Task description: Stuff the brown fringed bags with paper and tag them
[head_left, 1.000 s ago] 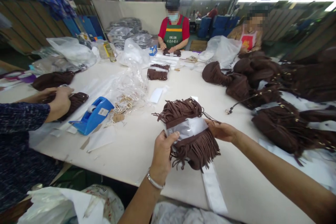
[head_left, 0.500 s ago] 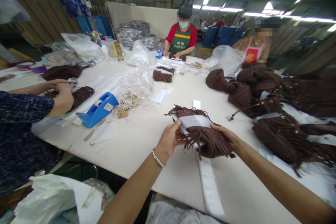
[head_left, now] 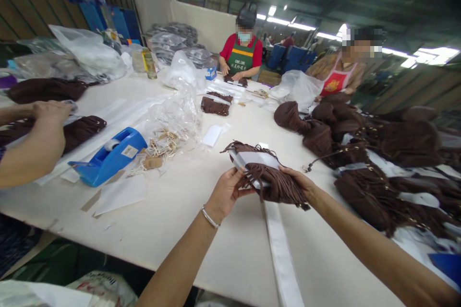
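Observation:
A dark brown fringed bag (head_left: 277, 184) is held above the table between my two hands, folded up with a pale paper band (head_left: 257, 158) around it. My left hand (head_left: 226, 192) grips its left end, thumb on the band's side and fingers underneath. My right hand (head_left: 298, 182) is closed on the right end, its fingers partly hidden behind the fringe. Beneath the bag, a long white paper strip (head_left: 283, 254) lies on the table and runs toward me.
A blue tape dispenser (head_left: 111, 156), tangled strings with tags (head_left: 163, 146) and clear plastic bags (head_left: 176, 115) lie to the left. Brown bags (head_left: 378, 153) are heaped at right. A co-worker's hands (head_left: 50, 115) are at far left; two people stand across the table (head_left: 237, 230).
My view has swung a little to the right, so the table things sit further left. Both hands keep hold of the bag, which is tilted slightly more.

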`<act>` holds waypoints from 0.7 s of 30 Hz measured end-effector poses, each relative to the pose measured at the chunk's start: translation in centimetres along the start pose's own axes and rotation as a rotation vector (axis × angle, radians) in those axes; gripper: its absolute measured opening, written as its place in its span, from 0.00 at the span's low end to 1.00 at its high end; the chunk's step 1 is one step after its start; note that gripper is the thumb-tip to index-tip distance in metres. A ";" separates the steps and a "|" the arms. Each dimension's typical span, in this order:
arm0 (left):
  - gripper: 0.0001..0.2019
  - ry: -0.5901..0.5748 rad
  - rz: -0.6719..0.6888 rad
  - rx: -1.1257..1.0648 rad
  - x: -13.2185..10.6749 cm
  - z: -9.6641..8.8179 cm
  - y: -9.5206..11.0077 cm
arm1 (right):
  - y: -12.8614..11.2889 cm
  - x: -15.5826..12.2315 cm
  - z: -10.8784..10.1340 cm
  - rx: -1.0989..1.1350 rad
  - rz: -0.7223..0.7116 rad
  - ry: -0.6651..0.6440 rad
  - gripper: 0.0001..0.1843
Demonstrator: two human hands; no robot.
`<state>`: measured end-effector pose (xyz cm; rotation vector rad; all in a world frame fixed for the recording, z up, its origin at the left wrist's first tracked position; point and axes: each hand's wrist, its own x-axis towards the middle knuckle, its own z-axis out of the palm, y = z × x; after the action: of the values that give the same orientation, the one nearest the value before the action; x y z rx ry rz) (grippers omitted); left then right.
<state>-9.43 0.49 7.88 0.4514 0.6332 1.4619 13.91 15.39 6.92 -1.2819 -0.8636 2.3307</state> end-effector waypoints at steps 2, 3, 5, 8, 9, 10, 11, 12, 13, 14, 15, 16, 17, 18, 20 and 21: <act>0.17 0.010 0.012 -0.017 0.6 -0.9 -0.1 | -0.1 0.3 -0.1 0.004 0.022 -0.020 0.16; 0.16 0.027 0.010 -0.033 1.0 -1.4 -0.1 | -0.1 0.5 -0.1 0.001 0.031 -0.033 0.16; 0.14 0.078 -0.022 -0.077 1.8 -2.4 0.0 | -0.3 1.0 0.0 -0.024 0.013 -0.032 0.15; 0.17 0.128 -0.106 -0.134 3.2 -3.8 0.4 | -1.1 2.2 0.6 -0.121 -0.088 0.023 0.09; 0.18 0.150 -0.125 -0.135 3.7 -4.1 0.6 | -1.6 2.7 0.9 -0.147 -0.122 0.030 0.08; 0.18 0.178 -0.133 -0.124 4.2 -4.3 0.7 | -2.0 3.1 1.3 -0.163 -0.154 0.028 0.08; 0.17 0.208 -0.132 -0.104 4.7 -4.4 0.9 | -2.5 3.4 1.6 -0.172 -0.173 0.018 0.09; 0.16 0.237 -0.120 -0.080 5.1 -4.5 1.0 | -2.9 3.8 1.9 -0.173 -0.177 0.002 0.09; 0.15 0.258 -0.100 -0.054 5.4 -4.4 1.3 | -3.2 4.1 2.1 -0.168 -0.164 -0.019 0.10; 0.15 0.259 -0.075 -0.023 5.8 -4.4 1.6 | -3.4 4.4 2.2 -0.168 -0.141 -0.048 0.11; 0.15 0.249 -0.045 0.006 6.1 -4.3 2.1 | -3.5 4.9 2.2 -0.171 -0.115 -0.086 0.12; 0.15 0.238 -0.016 0.047 6.4 -4.2 2.7 | -3.5 5.4 2.0 -0.174 -0.098 -0.129 0.13; 0.14 0.236 0.017 0.091 6.7 -4.1 3.4 | -3.5 6.1 1.8 -0.178 -0.098 -0.169 0.14; 0.15 0.234 0.052 0.127 6.9 -4.1 4.3 | -3.5 6.9 1.6 -0.180 -0.115 -0.199 0.15; 0.15 0.236 0.119 0.177 7.3 -4.3 6.4 | -3.8 8.8 1.3 -0.169 -0.173 -0.225 0.14; 0.15 0.237 0.142 0.182 7.5 -4.5 7.5 | -4.2 9.9 1.2 -0.151 -0.203 -0.220 0.13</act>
<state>-18.14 8.08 8.37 0.4756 0.9443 1.6140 7.63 23.69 3.89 -0.9513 -1.2005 2.3069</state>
